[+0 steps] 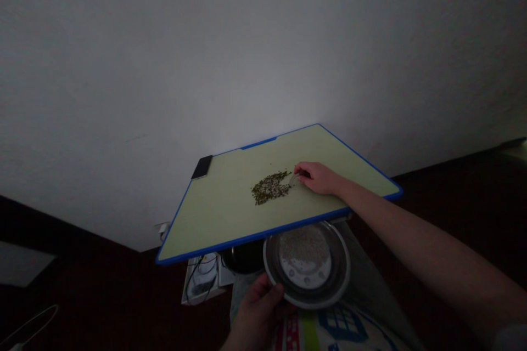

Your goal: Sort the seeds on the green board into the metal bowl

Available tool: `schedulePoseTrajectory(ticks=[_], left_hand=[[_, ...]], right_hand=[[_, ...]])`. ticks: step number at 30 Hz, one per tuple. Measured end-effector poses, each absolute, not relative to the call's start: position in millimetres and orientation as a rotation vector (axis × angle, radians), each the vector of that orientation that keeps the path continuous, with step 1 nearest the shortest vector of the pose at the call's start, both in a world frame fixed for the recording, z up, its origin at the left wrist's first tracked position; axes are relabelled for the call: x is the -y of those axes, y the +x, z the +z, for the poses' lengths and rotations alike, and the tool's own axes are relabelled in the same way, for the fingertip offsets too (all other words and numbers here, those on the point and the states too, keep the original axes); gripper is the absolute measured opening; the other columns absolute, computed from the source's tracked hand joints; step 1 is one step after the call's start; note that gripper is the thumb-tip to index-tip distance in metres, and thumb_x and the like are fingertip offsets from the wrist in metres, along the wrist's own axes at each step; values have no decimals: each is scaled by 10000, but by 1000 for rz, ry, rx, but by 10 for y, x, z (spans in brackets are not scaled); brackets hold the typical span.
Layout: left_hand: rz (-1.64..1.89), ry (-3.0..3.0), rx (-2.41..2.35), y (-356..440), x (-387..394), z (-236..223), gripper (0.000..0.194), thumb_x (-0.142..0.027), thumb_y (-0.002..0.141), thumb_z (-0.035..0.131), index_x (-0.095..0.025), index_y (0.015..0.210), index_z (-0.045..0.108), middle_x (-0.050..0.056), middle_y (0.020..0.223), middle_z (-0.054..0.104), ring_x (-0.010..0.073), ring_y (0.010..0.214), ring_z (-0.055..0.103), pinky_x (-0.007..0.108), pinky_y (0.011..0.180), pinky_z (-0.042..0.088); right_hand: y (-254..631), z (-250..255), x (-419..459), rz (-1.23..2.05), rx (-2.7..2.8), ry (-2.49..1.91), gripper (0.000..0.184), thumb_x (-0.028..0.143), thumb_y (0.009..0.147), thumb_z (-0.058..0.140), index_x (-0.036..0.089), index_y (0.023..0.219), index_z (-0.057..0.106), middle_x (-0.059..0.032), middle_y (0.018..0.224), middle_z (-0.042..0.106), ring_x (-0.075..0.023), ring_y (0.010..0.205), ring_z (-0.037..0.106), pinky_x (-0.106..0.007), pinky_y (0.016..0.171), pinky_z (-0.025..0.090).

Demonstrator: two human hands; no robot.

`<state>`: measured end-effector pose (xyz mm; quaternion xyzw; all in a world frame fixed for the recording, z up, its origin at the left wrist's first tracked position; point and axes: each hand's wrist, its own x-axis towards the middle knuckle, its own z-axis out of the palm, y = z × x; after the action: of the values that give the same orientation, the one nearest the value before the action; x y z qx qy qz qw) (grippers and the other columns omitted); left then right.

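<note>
My left hand [261,304] grips the near left rim of a round metal bowl [346,271], thumb on the edge. Whitish, fine-grained contents [307,249] lie in the bowl, just below the board's front edge. On the pale folding-table top [222,219] with a blue border, a loose patch of small green and brown grains [269,187] is spread. At the right side of that patch, my right hand [315,176] has its fingers closed around a small, thin piece with a clear curved edge [293,179]. Its full shape is hidden by the fingers.
A dark phone [202,167] lies at the tabletop's back left corner. Below the table are a dark pot [245,258] and a white box with cables [201,279]. A printed bag [341,329] is on my lap. The wall [263,55] stands behind.
</note>
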<state>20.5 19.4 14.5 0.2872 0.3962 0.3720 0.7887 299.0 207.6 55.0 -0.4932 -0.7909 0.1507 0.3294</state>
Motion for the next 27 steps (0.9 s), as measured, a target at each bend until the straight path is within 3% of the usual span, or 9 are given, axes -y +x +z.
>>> schedulePoseTrajectory(ticks=[19, 24, 27], left_hand=[[803, 609, -893, 183, -190, 63, 295, -283, 702, 800, -150, 959, 740, 110, 967, 771, 255, 890, 716, 389, 858, 544], [791, 622, -919, 173, -207, 56, 259, -274, 707, 799, -161, 932, 742, 94, 948, 773, 214, 818, 719, 299, 739, 551], [794, 616, -906, 168, -207, 45, 253, -267, 712, 795, -158, 932, 739, 96, 944, 773, 220, 829, 721, 300, 736, 552]], right_hand=[[2968, 568, -2047, 406, 2106, -1257, 181, 162, 817, 556, 150, 981, 630, -37, 771, 641, -153, 691, 559, -269, 678, 409], [2943, 577, -2047, 390, 2102, -1253, 186, 160, 819, 561, 152, 991, 632, -48, 806, 658, -156, 719, 573, -270, 699, 414], [2940, 571, -2054, 392, 2107, -1241, 188, 158, 819, 556, 149, 990, 634, -46, 790, 656, -154, 707, 571, -268, 691, 414]])
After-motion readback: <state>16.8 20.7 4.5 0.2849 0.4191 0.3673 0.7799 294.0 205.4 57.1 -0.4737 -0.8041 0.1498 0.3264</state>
